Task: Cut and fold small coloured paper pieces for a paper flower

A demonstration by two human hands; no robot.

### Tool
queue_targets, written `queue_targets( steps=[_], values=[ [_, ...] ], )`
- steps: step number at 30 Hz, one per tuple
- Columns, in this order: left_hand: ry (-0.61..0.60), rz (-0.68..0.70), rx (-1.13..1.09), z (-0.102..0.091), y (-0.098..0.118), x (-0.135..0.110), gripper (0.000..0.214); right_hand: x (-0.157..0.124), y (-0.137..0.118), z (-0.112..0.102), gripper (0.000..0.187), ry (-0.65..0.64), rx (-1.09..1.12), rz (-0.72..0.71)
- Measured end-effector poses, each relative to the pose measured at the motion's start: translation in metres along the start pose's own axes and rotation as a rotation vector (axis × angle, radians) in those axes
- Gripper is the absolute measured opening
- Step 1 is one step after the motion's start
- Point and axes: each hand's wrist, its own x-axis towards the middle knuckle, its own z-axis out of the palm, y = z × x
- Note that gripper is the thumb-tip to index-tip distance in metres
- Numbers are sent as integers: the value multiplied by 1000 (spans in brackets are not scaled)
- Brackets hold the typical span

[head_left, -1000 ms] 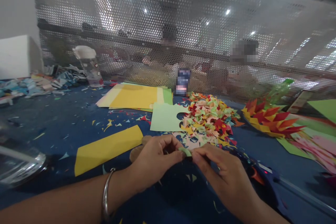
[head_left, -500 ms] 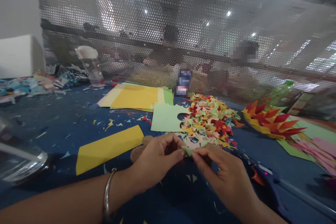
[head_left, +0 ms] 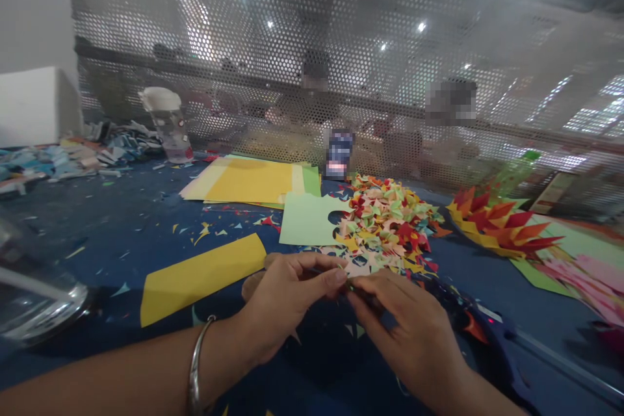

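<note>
My left hand, with a silver bangle on its wrist, pinches a small green paper piece between thumb and forefinger. Opposite it, my right hand pinches the same piece, and the fingertips of both hands nearly meet. Most of the piece is hidden by the fingers. Just behind the hands lies a heap of cut paper scraps in red, yellow, pink and green. A pale green sheet with rounded cut-outs lies beside the heap. Partly behind my left hand is a brown roundish object.
A yellow paper strip and stacked coloured sheets lie left. To the right are a dark blue glue gun with a red light and a folded orange-red paper piece. A phone and lidded cup stand behind.
The green paper piece has turned and now shows only a sliver between my fingertips. My left fingers have straightened, and my right hand has shifted slightly left.
</note>
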Motion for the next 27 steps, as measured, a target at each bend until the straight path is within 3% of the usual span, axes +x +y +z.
queue_targets(
  steps=[27],
  values=[
    [-15,-28,-13,0,2,0,17,3,-2,-3,10,-51,183,168]
  ],
)
